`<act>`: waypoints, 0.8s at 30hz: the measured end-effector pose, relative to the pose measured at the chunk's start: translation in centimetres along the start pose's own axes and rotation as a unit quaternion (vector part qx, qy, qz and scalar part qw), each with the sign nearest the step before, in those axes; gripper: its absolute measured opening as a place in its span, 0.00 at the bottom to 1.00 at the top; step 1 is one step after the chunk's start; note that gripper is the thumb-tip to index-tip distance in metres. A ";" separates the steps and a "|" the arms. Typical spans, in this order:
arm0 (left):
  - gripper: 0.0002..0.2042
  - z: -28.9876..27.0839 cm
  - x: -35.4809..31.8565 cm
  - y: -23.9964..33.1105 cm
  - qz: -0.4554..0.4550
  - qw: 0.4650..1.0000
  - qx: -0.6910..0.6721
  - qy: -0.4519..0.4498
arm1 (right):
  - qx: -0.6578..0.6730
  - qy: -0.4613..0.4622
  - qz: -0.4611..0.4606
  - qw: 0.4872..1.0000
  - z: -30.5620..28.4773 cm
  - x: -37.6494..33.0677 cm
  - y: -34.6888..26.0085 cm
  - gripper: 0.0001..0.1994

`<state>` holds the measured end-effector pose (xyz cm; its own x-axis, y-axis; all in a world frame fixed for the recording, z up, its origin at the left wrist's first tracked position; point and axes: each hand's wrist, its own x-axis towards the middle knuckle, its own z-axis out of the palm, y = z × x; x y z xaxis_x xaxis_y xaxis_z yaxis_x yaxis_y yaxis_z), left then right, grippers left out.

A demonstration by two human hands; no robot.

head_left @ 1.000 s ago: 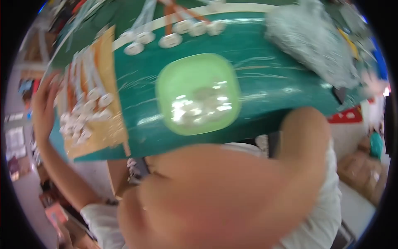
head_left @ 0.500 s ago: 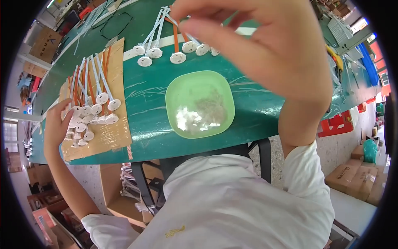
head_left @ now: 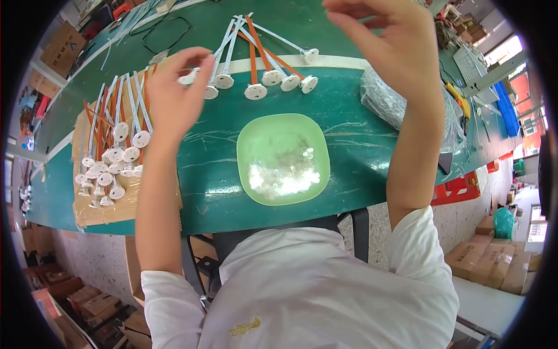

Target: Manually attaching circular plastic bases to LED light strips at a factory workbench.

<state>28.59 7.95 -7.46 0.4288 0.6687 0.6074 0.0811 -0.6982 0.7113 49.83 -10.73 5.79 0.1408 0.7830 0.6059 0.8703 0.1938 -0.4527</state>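
Observation:
My left hand (head_left: 181, 96) is raised over the far left of the table, thumb and forefinger curved apart. White round discs on strips (head_left: 224, 81) lie behind it, partly hidden; I see nothing plainly held. My right hand (head_left: 383, 43) hovers at the far right, fingers bent and apart, its top cut off by the picture's edge. Nothing shows in it. Between my forearms sits a light green square bowl (head_left: 253, 136) holding small shiny clear pieces (head_left: 285, 177). Orange strips with white discs (head_left: 256, 91) fan out beyond the bowl.
A cardboard sheet (head_left: 139, 206) at the left carries a heap of white discs on blue-white and orange strips (head_left: 116, 154). A clear plastic bag (head_left: 381, 96) lies beside my right forearm. A black cable (head_left: 189, 26) is at the far left, a red crate (head_left: 459, 190) below the right edge.
My left hand has left the heap on the cardboard and moved right and away to the far discs. My right hand has drawn back to the right, uncovering more strips and the plastic bag.

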 end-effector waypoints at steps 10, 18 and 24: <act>0.11 2.6 -2.2 -3.7 0.194 0.967 0.166 0.019 | -0.153 -0.142 -0.063 0.976 12.9 -0.9 6.8 0.11; 0.17 3.5 -3.5 -2.7 0.177 0.958 0.212 -0.076 | -0.186 -0.211 0.014 0.960 13.8 -2.2 7.7 0.10; 0.16 3.5 -3.5 -0.4 0.185 0.967 0.166 -0.046 | 0.020 -0.062 -0.011 0.998 10.4 -4.5 6.6 0.07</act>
<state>30.16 4.98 -11.08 0.5615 0.3418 0.7536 0.1841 -0.9395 0.2889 50.04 -6.79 -6.73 0.0600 0.8452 0.5310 0.8530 0.2329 -0.4671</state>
